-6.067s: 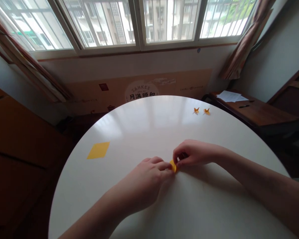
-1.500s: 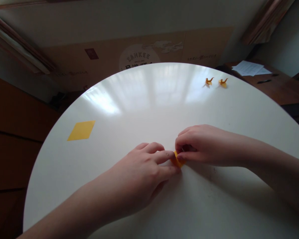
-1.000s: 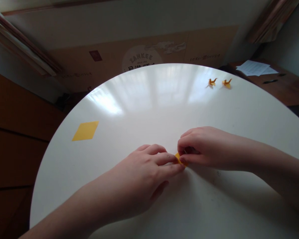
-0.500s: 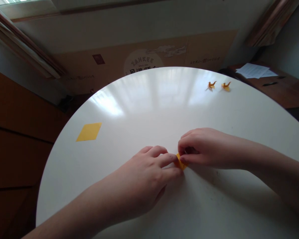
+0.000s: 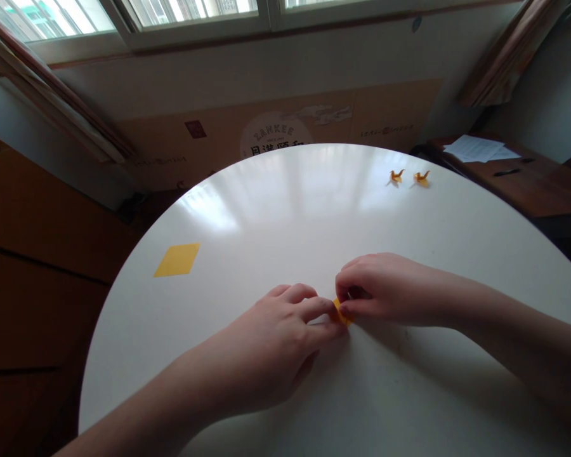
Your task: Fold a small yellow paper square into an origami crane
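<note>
A small folded piece of yellow paper (image 5: 343,315) lies on the white table between my hands, mostly covered by fingers. My left hand (image 5: 290,339) comes in from the lower left, its thumb and index finger closed on the paper's left and near edges. From the right, my right hand (image 5: 375,289) pinches the paper's upper right part between thumb and curled fingers. How the folds run beneath the fingertips is hidden.
A flat yellow paper sheet (image 5: 177,260) lies at the table's left. Two folded paper cranes (image 5: 421,178) stand near the far right edge of the round white table (image 5: 266,235). Behind are a large cardboard panel (image 5: 152,143) and a brown desk (image 5: 542,190) with papers.
The camera view has tipped up slightly, so more of the window shows. Both hands stay on the folded yellow paper, with hardly any visible shift of the fingers.
</note>
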### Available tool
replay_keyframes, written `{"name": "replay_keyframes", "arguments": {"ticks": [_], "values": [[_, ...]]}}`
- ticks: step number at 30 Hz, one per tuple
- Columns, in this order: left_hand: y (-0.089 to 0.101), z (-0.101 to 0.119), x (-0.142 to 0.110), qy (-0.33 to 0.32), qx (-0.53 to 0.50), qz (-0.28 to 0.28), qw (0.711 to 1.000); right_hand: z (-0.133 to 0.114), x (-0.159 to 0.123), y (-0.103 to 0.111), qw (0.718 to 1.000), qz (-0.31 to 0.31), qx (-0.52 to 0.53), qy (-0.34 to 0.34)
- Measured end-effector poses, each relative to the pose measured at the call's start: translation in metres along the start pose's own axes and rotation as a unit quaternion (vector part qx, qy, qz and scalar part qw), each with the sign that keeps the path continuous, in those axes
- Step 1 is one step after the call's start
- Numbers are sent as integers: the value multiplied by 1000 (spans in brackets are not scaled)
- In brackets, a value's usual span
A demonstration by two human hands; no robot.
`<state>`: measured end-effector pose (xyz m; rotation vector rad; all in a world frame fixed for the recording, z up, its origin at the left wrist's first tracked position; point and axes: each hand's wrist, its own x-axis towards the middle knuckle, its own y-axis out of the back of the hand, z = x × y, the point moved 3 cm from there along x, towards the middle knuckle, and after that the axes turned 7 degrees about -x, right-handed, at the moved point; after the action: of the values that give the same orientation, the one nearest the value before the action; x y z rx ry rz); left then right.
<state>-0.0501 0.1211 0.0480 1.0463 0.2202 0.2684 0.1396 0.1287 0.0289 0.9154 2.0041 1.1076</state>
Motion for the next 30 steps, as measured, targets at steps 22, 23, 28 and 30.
{"name": "replay_keyframes", "arguments": {"ticks": [22,23,28,30], "values": [[-1,2,-4,5,22,-7,1000,9,2,7,998,-5,45,-37],[-1,3,-4,6,25,-6,1000,8,1,7,998,-2,43,-35],[-3,6,-4,-4,50,5,999,3,-2,6,999,42,-17,-8],[-4,8,-4,-1,44,1,999,3,-2,7,996,70,-56,-6]]}}
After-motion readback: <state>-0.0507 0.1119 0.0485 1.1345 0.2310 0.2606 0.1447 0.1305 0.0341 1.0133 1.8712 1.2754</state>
